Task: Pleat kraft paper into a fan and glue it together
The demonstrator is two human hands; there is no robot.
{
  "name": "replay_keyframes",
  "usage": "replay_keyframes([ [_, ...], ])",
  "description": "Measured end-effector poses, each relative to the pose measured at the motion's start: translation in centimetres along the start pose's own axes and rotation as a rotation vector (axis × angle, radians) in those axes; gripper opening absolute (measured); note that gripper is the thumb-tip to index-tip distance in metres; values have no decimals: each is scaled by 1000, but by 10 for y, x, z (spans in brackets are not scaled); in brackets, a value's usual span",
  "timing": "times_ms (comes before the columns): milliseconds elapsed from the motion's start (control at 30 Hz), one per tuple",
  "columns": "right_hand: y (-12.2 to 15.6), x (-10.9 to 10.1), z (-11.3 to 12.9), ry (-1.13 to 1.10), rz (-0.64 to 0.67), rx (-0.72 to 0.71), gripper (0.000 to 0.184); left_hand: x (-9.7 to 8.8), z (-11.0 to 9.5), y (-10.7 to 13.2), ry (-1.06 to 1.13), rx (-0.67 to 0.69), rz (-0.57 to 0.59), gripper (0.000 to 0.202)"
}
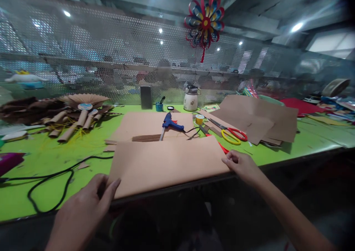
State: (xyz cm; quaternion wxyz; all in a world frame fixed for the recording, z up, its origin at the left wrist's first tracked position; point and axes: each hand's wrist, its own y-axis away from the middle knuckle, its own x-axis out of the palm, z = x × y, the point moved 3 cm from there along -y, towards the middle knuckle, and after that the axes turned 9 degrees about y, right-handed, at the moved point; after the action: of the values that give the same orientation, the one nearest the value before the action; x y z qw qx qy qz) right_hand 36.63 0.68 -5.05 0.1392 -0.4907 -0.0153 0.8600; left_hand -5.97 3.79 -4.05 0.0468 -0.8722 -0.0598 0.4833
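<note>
A folded sheet of brown kraft paper lies along the front edge of the green table. My left hand pinches its near left corner between thumb and fingers. At the right end, my right hand grips the paper's edge with its fingertips. Just behind the sheet, a blue glue gun rests on more brown paper, beside a narrow strip of pleated paper. Scissors with red and yellow handles lie behind my right hand, near a yellow spool.
Brown paper sheets are piled at the right on the green table. Paper fans with rolled handles lie at the left. A black cord loops near the left front. A white jar stands by the mesh partition.
</note>
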Motion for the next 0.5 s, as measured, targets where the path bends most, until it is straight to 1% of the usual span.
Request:
replay_keyframes([
  [100, -1, 1, 0, 32, 0, 15, 23, -1, -7, -2, -175, 5, 79, 30],
  [167, -2, 1, -1, 49, 4, 19, 23, -1, -10, -3, -214, 16, 100, 30],
  [333, -5, 1, -2, 139, 33, 5, 22, 3, -6, -8, -273, 28, 83, 31],
  [433, -8, 1, -1, 195, 45, -15, 22, 6, -1, -11, -315, 60, 56, 31],
  [500, -9, 1, 0, 221, 48, -31, 23, 6, 1, -13, -331, 90, 57, 30],
])
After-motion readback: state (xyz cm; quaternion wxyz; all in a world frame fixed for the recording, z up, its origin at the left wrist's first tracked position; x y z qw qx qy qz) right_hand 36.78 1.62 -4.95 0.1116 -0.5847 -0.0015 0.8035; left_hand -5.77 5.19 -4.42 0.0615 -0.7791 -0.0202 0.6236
